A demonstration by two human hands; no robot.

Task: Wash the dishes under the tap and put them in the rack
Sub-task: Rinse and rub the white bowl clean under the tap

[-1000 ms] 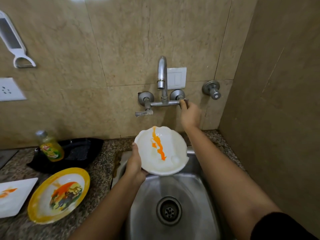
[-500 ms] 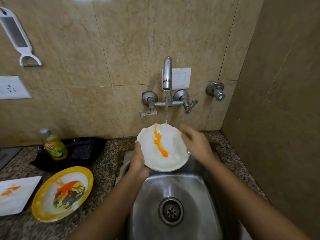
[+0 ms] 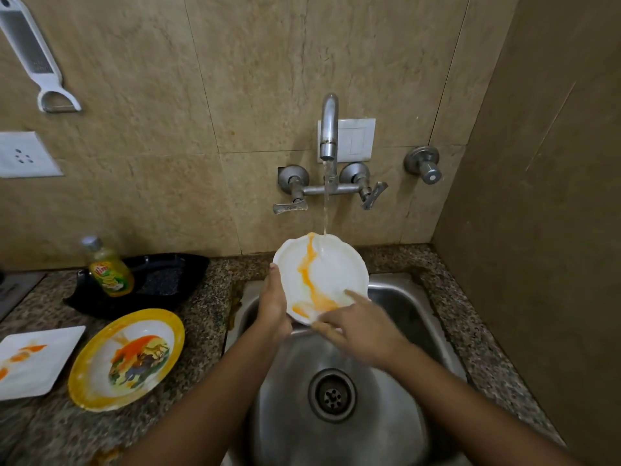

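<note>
A white scalloped plate [image 3: 331, 267] streaked with orange sauce is tilted over the steel sink [image 3: 396, 297]. Water runs from the wall tap [image 3: 328, 129] onto the plate's upper rim and spreads the sauce. My left hand [image 3: 273, 304] grips the plate's left edge, thumb on the rim. My right hand [image 3: 361, 322] lies over the plate's lower right part with straight fingers rubbing its face. On the counter to the left wait a yellow-rimmed picture plate [image 3: 127, 359] and a white square plate [image 3: 32, 359], both smeared orange. No rack is in view.
A dish soap bottle [image 3: 107, 267] stands in front of a black tray [image 3: 161, 277] on the granite counter. The sink drain [image 3: 332, 395] is open below. A wall closes the right side. A socket [image 3: 23, 154] and a hanging grater [image 3: 37, 58] are on the left wall.
My right hand left the tap's right lever and came down onto the plate's face. Water started running and the orange streak has spread across the plate.
</note>
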